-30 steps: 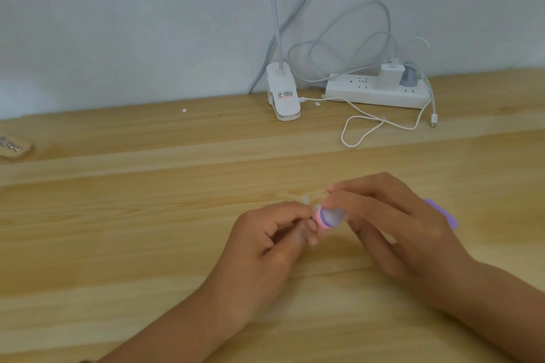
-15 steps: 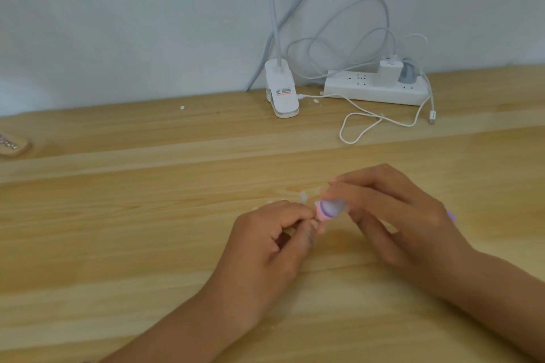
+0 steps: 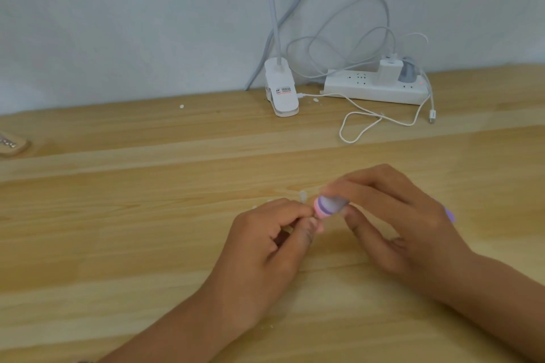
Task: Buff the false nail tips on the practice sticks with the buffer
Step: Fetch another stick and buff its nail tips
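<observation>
Farthest left, we see a small brownish object [image 3: 10, 146] on the wooden worktop [image 3: 118, 215], cut off by the frame edge and too blurred to name. Moving right, the left hand [image 3: 265, 244] is curled. Its thumb and forefinger pinch what looks like a pale, translucent nail tip [image 3: 303, 196], mostly hidden by the fingers. Behind it, by the wall, we find a white clip lamp base [image 3: 281, 94]. Just right of the pinch, the buffer [image 3: 328, 206], pink and purple at its rounded end, meets the left fingertips. The right hand [image 3: 398, 221] grips it, fingers over the top, thumb beneath. Behind, a white power strip [image 3: 374, 88] lies along the wall, with a loose white cable [image 3: 359, 127] looped in front.
</observation>
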Available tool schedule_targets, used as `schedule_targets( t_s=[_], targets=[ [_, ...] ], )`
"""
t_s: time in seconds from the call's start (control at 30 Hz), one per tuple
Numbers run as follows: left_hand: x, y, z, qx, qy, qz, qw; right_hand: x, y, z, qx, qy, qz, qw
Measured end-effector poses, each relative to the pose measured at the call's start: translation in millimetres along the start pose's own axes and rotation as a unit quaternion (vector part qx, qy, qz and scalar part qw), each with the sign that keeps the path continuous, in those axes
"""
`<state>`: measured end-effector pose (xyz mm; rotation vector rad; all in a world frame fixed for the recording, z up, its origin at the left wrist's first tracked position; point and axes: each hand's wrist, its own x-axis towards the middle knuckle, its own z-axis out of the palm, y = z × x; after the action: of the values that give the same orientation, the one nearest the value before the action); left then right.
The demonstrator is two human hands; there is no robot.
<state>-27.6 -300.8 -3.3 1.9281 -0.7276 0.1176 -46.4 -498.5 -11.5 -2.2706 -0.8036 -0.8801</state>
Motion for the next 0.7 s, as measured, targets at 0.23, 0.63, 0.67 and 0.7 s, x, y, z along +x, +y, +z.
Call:
schedule_targets(
  t_s=[0.23, 0.63, 0.67, 0.7],
  targets=[
    [1.1, -0.9, 3.3, 0.007, 0.007, -0.014, 1.0, 0.1, -5.2, 2.2, 0.004, 0.005, 0.027, 1.0],
    [1.5, 1.3, 4.3, -0.006, 0.021, -0.025, 0.999, 1.0, -12.3, 5.5, 0.028, 0.003, 0.056, 0.998],
    [1.9, 0.9, 4.4, -0.012, 0.023, -0.029, 0.999, 1.1, -11.9, 5.4, 0.022, 0.006, 0.061, 0.998],
    [2.2, 0.8, 4.2, -0.016, 0.024, -0.034, 0.999, 1.7, -11.0, 4.8, 0.017, 0.011, 0.069, 0.997]
  ],
)
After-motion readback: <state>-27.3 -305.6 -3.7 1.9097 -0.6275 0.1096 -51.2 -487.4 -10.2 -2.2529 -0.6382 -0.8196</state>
